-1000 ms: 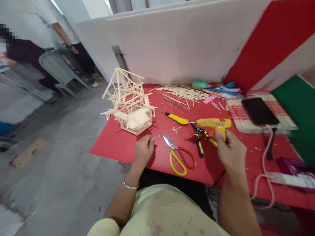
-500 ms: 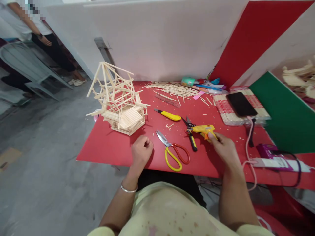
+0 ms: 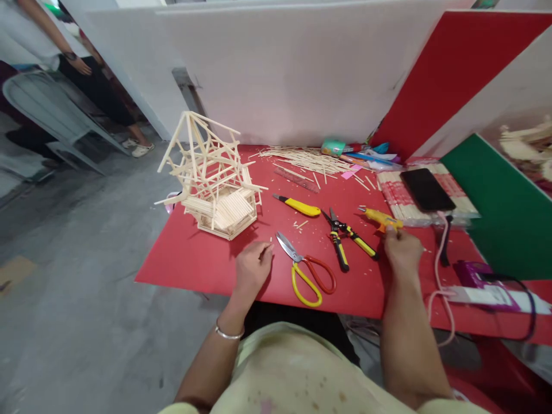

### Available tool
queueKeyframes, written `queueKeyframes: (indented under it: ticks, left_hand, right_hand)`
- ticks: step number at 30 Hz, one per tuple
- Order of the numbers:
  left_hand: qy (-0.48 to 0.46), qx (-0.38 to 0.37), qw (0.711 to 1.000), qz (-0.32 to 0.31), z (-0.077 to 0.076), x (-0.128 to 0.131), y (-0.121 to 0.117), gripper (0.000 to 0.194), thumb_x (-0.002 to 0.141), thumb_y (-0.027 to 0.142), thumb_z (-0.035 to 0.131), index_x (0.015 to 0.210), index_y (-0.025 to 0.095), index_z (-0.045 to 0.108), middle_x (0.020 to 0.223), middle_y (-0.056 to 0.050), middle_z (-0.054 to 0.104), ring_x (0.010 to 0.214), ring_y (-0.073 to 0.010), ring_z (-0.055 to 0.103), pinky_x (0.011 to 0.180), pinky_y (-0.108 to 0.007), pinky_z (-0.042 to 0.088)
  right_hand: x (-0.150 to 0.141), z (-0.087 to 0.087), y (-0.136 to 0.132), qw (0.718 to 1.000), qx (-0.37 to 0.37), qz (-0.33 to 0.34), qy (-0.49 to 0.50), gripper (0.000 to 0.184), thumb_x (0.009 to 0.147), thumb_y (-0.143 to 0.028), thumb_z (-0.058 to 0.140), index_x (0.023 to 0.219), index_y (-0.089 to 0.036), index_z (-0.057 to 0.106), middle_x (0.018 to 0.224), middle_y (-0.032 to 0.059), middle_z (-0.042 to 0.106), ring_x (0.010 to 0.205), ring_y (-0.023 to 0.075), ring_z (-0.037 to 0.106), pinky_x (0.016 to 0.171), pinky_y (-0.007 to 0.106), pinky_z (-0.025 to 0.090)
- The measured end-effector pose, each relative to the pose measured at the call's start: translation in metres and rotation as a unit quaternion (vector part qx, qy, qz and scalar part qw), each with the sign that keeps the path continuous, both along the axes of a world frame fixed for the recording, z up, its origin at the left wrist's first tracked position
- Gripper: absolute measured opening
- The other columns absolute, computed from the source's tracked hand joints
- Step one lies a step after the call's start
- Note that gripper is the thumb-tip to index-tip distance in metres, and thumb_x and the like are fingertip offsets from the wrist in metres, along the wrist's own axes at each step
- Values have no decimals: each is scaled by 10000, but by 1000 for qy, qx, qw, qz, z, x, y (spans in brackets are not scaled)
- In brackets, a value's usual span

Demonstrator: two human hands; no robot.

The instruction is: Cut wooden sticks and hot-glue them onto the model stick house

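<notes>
While the right hand (image 3: pixel 403 250) has its fingers wrapped round the glue gun (image 3: pixel 379 218), right of the pliers (image 3: pixel 342 230), and the left hand (image 3: pixel 253 267) sits loosely curled, best practice seems a firm handle grip, nozzle angled clear of tools.

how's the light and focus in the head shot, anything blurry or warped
Head view: soft light, with a shadow beside the left hand on the red table; head view: scissors fairly crisp, chair at far left softer; head view: wide-angle look, that chair leaning.
</notes>
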State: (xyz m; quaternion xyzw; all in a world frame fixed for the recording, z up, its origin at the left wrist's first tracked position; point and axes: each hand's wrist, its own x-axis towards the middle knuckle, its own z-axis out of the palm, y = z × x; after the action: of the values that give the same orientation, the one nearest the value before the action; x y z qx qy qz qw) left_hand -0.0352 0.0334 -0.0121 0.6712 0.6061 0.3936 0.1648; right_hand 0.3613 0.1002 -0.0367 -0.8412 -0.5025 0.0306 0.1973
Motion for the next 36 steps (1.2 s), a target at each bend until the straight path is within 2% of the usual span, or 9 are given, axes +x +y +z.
queueKeyframes:
  ticks: [3,6,9,13,18,24,27,31,36]
  left_hand:
    - [15,6,999,33,-5,-9,-2,151,907,201,545,888,203,695,880,-54,699,831,-188,649,759,-288,471]
    - [14,12,998,59,-7,-15,-4,198,861,110,511,882,201,685,951,-63,681,874,-192,639,787,-295,480]
    - [5,4,998,57,-4,-15,-5,222,834,68,471,756,199,632,888,-47,652,810,-175,616,757,-285,469]
    - [13,6,997,69,2,-13,-7,152,836,114,505,773,200,614,875,-47,640,818,-184,604,766,-293,457]
    - [7,2,996,91,2,-21,-9,81,848,193,574,802,198,640,856,-46,643,781,-175,602,738,-284,453]
    - [-115,-40,988,99,0,-34,-10,104,826,221,615,744,188,672,729,-17,628,655,-136,547,644,-259,416]
    - [-284,-101,949,94,2,-31,-10,152,818,305,661,737,177,681,670,-5,617,573,-111,511,570,-237,397]
    - [-516,-214,828,55,13,-23,-13,313,814,455,686,739,151,674,602,5,595,393,-51,358,384,-199,240]
    - [-581,-250,774,-8,29,-15,-15,303,756,419,771,771,121,716,632,-14,625,382,-16,353,350,-167,182]
  right_hand:
    - [-18,10,-9,998,26,-47,-38,612,918,-492,331,1124,-30,676,1006,306,665,980,401,607,780,510,438]
    - [-54,28,-20,994,96,37,-47,532,918,-470,416,1237,-112,646,1249,257,623,1147,392,551,920,528,405]
    - [-110,45,-23,970,85,226,18,353,943,-438,459,1067,-235,720,1085,70,728,1010,215,642,899,325,456]
    - [-190,50,-19,923,-5,383,40,279,967,-382,483,1072,-255,709,1075,32,726,1001,172,629,869,266,435]
    - [-247,35,-7,900,-35,434,9,198,883,-389,649,983,-242,738,961,68,684,966,210,590,790,277,408]
    - [-255,27,0,896,-20,443,-3,190,926,-323,588,900,-197,728,910,94,628,937,229,563,758,301,405]
    - [-254,36,-8,886,-6,464,14,191,944,-329,570,914,-205,712,932,74,628,936,212,568,794,303,425]
    - [-254,57,-28,850,63,512,106,202,974,-360,534,1008,-229,685,959,44,625,949,177,575,852,294,448]
    - [-250,71,-44,814,160,536,156,191,981,-299,514,998,-203,679,910,62,613,898,193,561,807,326,463]
